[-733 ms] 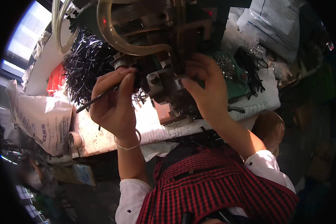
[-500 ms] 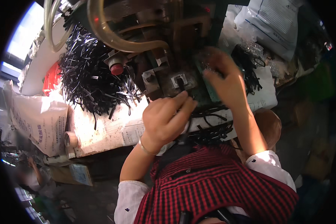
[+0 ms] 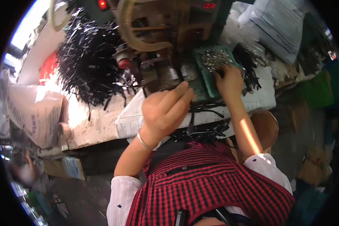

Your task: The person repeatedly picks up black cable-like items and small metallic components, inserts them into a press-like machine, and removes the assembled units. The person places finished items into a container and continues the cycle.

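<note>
My left hand (image 3: 165,109) is closed in a pinch on a black strap (image 3: 191,122) at the front of the machine (image 3: 162,22). One end of the strap runs up toward the machine's work spot, and the rest hangs down below my fingers. My right hand (image 3: 231,83) reaches over the green tray (image 3: 209,83), its fingers curled at the near edge of a pile of small shiny metal pieces (image 3: 216,58). Whatever those fingertips pinch, if anything, is too small to make out.
A big heap of black straps (image 3: 88,64) lies left of the machine, near a red button (image 3: 123,63). More straps (image 3: 248,69) lie right of the tray. A tape roll (image 3: 64,130) sits at the table's left edge, beside a white sack (image 3: 35,113). A pale hose (image 3: 130,35) hangs in front.
My right hand has come down from a blurred motion to the metal pieces in the green tray. My left hand keeps its pinch on the strap. The view has shifted slightly.
</note>
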{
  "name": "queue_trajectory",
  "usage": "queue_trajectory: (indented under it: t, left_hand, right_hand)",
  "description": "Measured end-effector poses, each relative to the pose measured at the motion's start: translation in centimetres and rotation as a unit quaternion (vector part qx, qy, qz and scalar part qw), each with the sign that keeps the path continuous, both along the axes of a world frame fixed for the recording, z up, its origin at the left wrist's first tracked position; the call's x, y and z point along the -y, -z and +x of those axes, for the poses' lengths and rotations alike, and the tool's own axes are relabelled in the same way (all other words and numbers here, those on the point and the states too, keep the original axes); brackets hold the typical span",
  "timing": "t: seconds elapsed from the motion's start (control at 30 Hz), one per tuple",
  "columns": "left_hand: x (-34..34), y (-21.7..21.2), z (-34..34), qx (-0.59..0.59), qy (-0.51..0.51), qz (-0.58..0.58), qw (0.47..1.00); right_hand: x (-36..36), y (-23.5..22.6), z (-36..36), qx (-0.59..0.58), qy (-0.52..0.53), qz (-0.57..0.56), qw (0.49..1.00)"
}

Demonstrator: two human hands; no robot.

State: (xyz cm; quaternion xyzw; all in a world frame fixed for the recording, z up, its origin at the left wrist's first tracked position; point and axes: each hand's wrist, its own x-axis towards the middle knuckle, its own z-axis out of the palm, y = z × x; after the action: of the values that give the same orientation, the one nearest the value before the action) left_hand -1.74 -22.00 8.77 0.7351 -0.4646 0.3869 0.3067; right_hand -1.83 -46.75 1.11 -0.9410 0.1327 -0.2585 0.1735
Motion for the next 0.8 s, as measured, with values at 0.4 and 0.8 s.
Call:
queue_trajectory:
  t: [0.4,0.8]
  left_hand:
    - [-14.1,-2.4,-5.5,-0.067,-0.325,-0.229,0.915]
    - [-19.5,9.6,8.5,-0.064,-0.376,0.102,0.919]
  right_hand:
    - [1.8,0.6,-1.6,0.071,-0.073,0.194,0.976]
    - [1.3,0.4,-3.5,0.077,-0.043,0.242,0.966]
